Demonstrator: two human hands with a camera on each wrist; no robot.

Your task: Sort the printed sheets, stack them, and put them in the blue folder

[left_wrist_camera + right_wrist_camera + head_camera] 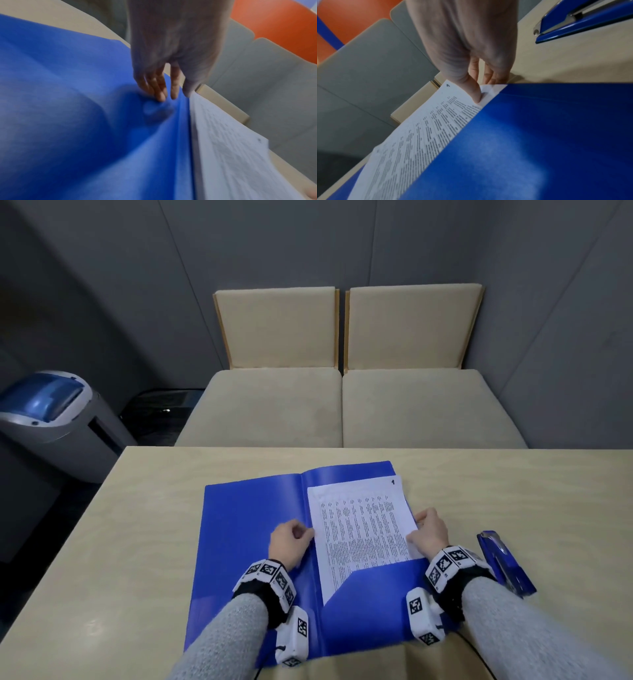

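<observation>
Camera arrangement: one head view and two wrist views over a table.

The head view looks forward and down from above the near table edge, taking in the open folder, both hands and two chairs beyond. The left wrist view looks along the left hand, close above the folder's left half. The right wrist view looks along the right hand, close above the sheets and stapler. All three share folder and sheets.
</observation>
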